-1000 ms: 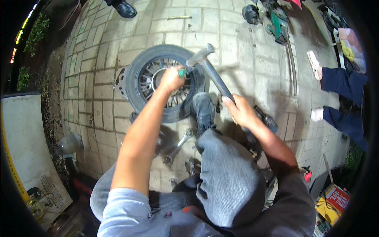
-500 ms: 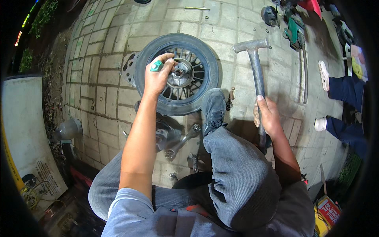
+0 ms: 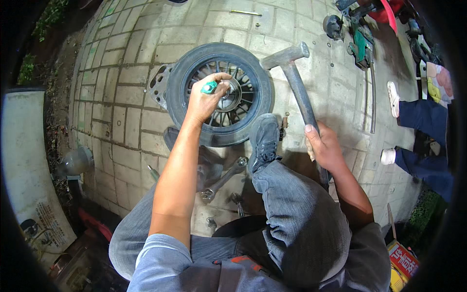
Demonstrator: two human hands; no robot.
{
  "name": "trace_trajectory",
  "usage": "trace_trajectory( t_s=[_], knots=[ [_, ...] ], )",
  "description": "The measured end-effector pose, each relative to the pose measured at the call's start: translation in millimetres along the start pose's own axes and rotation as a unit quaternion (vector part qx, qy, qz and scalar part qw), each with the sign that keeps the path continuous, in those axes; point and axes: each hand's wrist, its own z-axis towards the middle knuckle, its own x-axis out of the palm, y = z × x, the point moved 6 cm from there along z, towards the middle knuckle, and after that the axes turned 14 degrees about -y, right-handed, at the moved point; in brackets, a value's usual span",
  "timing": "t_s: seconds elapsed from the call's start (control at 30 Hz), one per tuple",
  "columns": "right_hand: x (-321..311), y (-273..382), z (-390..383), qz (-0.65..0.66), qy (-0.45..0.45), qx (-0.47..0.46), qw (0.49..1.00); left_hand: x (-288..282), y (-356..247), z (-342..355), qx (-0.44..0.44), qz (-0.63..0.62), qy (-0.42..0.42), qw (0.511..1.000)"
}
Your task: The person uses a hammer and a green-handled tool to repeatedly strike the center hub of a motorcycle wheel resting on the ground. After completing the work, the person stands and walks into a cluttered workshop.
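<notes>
A spoked wheel with a black tyre (image 3: 266, 100) lies flat on the paving in front of me. My left hand (image 3: 206, 100) is closed over its metal hub (image 3: 234, 100). It grips a green-handled tool (image 3: 209, 87), seen end-on; the fingers hide its shaft and tip. My right hand (image 3: 323, 146) is wrapped round the dark handle of a heavy hammer (image 3: 300, 90). The hammer's head is raised beside the wheel's right edge, apart from the left hand. My shoe (image 3: 265, 141) rests against the tyre's near side.
A perforated metal plate (image 3: 158, 87) sticks out from under the wheel's left side. Metal tools (image 3: 224, 180) lie near my legs. A long bar (image 3: 373, 97) and a green tool (image 3: 361, 48) lie at the right. Another person's legs (image 3: 421, 117) are at the far right.
The hammer has swung left, its head now near the tyre's right edge. My left hand has shifted slightly right over the hub, still gripping the green-handled tool.
</notes>
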Motion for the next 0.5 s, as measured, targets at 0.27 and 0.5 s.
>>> trace_trajectory(
  t_s=[0.27,0.5],
  knots=[
    [7.6,94.3,-22.6,-0.106,0.003,-0.283,0.953,-4.4,5.9,-1.4,0.001,-0.012,-0.055,0.998],
    [27.1,132.7,-24.1,-0.373,0.013,-0.273,0.887,-1.2,8.7,3.8,0.073,-0.003,-0.070,0.995]
  ],
)
